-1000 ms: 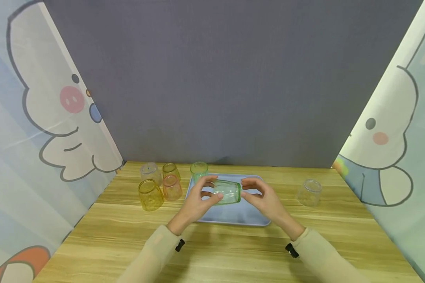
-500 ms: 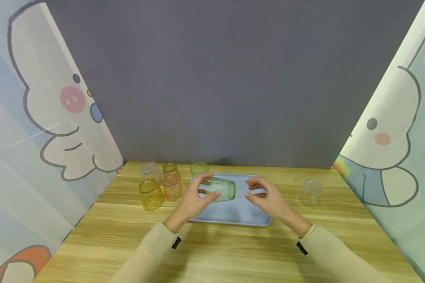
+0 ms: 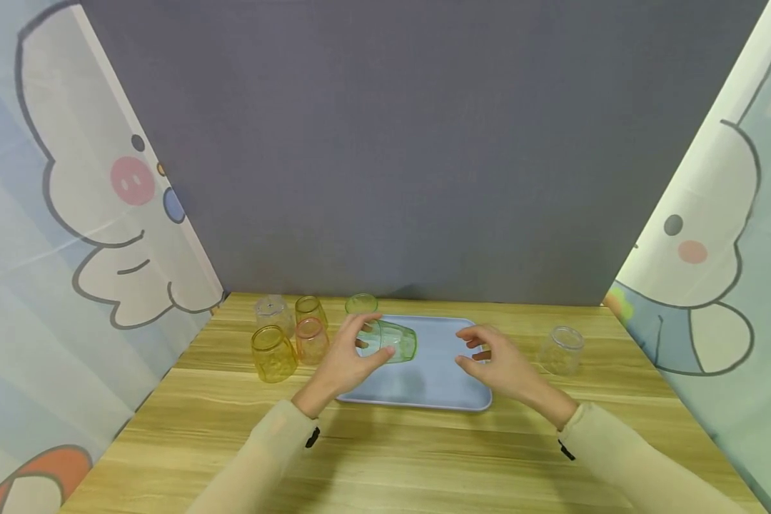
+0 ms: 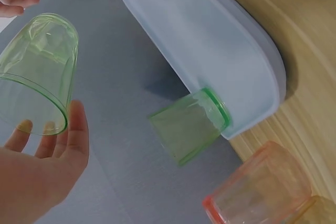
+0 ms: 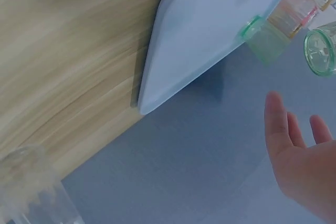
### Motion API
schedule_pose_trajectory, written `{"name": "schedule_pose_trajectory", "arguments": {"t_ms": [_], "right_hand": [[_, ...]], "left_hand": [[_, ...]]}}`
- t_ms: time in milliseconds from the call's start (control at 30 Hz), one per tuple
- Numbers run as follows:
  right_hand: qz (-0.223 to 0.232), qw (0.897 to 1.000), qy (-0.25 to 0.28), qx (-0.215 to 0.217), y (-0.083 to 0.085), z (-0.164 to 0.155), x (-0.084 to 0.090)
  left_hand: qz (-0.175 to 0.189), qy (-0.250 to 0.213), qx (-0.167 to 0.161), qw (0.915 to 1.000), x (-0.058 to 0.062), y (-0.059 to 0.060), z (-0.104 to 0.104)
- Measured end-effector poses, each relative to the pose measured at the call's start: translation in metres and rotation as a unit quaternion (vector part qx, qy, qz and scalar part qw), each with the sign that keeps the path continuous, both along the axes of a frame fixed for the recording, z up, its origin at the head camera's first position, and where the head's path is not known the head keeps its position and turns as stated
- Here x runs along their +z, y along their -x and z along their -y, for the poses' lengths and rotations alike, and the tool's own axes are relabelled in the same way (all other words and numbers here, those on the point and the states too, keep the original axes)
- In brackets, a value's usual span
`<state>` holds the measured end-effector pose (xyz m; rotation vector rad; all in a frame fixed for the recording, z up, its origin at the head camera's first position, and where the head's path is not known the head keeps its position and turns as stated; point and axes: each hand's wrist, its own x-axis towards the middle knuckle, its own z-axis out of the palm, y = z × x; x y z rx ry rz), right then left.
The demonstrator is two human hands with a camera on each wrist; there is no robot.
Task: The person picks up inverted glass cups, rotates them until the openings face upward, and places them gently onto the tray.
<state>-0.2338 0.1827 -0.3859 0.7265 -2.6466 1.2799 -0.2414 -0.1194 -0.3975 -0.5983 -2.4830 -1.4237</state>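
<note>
Since a second ago the right hand (image 3: 497, 364) has let go of the green cup (image 3: 393, 341) and drawn back to the right, and the cup has shifted left with the left hand (image 3: 347, 360). The right hand now hovers with fingers loosely spread, holding nothing, over the right part of the blue tray (image 3: 424, 389) on the table (image 3: 385, 457). The left hand alone grips the green cup, fingers and thumb curled round it above the tray's left part. The cup lies on its side, long axis running left to right, its base pointing right and its mouth toward the left palm. Behind it a second green cup (image 3: 361, 305) stands upside down at the tray's far left corner.
</note>
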Motion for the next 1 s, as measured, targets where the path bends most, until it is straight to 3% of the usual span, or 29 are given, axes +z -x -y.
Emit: {"name": "schedule_pose_trajectory", "arguments": {"t_ms": [500,867,1000], "right_hand": [[-0.080,0.991,-0.099,-0.029,0.008,-0.016,0.002],[-0.081,0.983,-0.155,-0.059,0.012,-0.031,0.004],[-0.095,0.981,-0.159,-0.066,0.014,-0.034,0.007]], "left_hand": [[-0.030,0.070,0.029,0.9966,0.002,0.004,0.004],[-0.080,0.106,0.043,0.9902,-0.002,0.010,0.009],[-0.083,0.111,0.049,0.9892,-0.004,0.013,0.010]]}}
